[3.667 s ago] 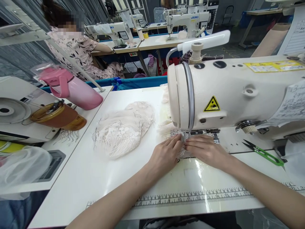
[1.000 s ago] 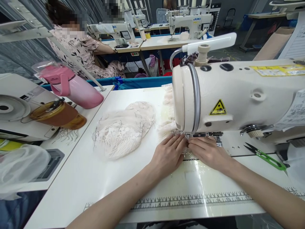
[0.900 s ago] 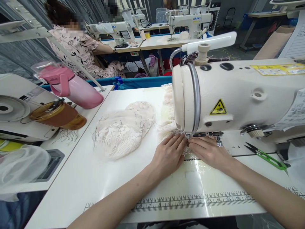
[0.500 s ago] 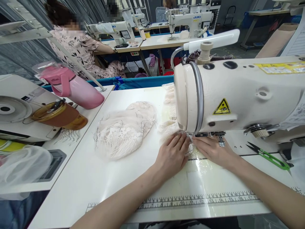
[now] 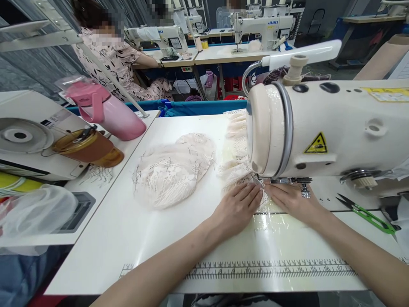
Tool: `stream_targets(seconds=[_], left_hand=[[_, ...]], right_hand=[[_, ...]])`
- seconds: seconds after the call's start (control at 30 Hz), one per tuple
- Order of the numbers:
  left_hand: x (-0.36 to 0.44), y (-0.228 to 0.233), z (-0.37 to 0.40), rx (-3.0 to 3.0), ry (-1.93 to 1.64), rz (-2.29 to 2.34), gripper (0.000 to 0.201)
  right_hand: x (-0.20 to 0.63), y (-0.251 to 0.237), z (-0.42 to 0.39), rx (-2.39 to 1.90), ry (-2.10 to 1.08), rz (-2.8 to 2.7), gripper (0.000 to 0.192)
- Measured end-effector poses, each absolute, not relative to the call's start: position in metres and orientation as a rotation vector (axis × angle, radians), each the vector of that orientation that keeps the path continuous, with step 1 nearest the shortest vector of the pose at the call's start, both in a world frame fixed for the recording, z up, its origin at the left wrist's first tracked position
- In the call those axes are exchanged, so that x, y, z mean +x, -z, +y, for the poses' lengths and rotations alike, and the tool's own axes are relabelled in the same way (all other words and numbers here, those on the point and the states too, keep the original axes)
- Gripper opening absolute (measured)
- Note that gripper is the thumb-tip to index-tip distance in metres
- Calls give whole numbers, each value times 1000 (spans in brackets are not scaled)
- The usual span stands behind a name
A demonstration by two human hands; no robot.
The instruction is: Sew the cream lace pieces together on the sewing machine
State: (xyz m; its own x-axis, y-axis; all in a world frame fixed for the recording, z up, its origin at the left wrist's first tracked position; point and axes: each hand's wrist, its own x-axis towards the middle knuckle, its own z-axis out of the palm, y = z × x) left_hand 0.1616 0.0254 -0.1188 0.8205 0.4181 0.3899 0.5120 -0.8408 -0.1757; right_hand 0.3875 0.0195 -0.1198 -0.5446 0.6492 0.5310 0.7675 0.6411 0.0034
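White sewing bench (image 5: 134,230): both hands, left hand (image 5: 238,207) and right hand (image 5: 292,200), lie flat, fingers extended, pinning the cream lace strip (image 5: 238,170), which runs straight away under the cream sewing machine head (image 5: 319,128).

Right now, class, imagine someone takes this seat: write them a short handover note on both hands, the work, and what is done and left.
Left hand: flat on the lace piece, no grip.
Right hand: flat beside it, fingertips near the presser foot.
The lace lies under the sewing machine head; a lace pile sits left, green snips right.
Done: lace placed at the foot.
Left: cannot tell how much seam remains.
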Motion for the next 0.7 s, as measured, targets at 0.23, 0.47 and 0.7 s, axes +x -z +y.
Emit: stream_targets(seconds=[0.23,0.47,0.7], left_hand=[[151,110,34,-2836,411,-704,35],[147,103,42,-2853,415,-673,35],[147,105,44,-2846,457,-756,35]], right_hand=[[374,120,18,-1014,486,-2486,25],[360,117,16,-774,433,-2424,20],[358,115,17,-798,386,-2397,23]])
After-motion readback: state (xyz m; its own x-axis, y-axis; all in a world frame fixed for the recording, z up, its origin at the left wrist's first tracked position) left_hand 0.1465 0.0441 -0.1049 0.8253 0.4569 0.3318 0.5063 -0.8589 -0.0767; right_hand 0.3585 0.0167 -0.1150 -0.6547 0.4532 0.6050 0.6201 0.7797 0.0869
